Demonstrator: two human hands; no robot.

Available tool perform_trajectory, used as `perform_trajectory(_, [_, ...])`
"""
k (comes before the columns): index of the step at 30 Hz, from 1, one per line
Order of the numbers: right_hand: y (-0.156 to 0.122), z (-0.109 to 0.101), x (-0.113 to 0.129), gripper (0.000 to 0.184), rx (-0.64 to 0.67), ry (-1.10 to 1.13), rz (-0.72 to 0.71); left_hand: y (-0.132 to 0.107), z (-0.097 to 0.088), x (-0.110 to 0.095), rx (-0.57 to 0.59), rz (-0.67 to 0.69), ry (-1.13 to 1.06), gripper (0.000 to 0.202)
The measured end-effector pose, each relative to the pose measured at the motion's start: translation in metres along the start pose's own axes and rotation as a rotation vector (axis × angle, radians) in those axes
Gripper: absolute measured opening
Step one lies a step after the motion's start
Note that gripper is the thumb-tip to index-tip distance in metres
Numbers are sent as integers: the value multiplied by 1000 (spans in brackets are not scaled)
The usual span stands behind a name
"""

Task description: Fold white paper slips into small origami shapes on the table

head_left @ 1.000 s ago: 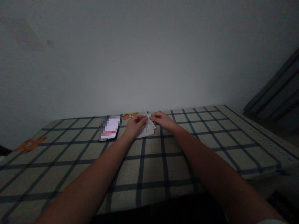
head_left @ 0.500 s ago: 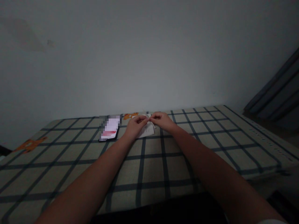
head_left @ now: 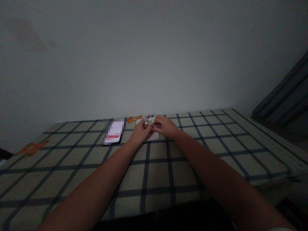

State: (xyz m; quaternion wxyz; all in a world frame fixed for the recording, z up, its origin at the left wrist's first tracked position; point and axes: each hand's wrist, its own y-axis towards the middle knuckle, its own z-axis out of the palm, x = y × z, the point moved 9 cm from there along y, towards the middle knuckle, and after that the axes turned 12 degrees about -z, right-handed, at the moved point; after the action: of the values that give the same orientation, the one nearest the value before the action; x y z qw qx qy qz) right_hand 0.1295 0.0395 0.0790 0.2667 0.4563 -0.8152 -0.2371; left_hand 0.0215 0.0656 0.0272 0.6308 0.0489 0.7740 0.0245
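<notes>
My left hand (head_left: 141,131) is closed, its thumb and fingers pinching a small folded piece of white paper (head_left: 147,121) that sticks up between both hands. Close against it, my right hand (head_left: 165,125) has its fingertips closed on the same paper from the right. Beneath the hands a flat white sheet (head_left: 153,137) lies on the cloth, mostly covered by them. The fingertips and the paper's folds are too dim and small to make out in detail.
A phone (head_left: 115,132) with a lit, partly blurred screen lies left of my hands. The checked cloth (head_left: 192,154) with orange bear prints covers the table. Behind it rises a plain wall (head_left: 154,64); a dark curtain (head_left: 286,86) hangs at the right.
The piece of paper between my fingers now stands up and tilts toward the upper left. My right hand has turned and its fingers have curled in further.
</notes>
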Motion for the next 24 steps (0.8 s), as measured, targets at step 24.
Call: perform_trajectory(24, [-6,-8,-8,34,-8,-121,177,-20,4,-34,-54,262,257,51])
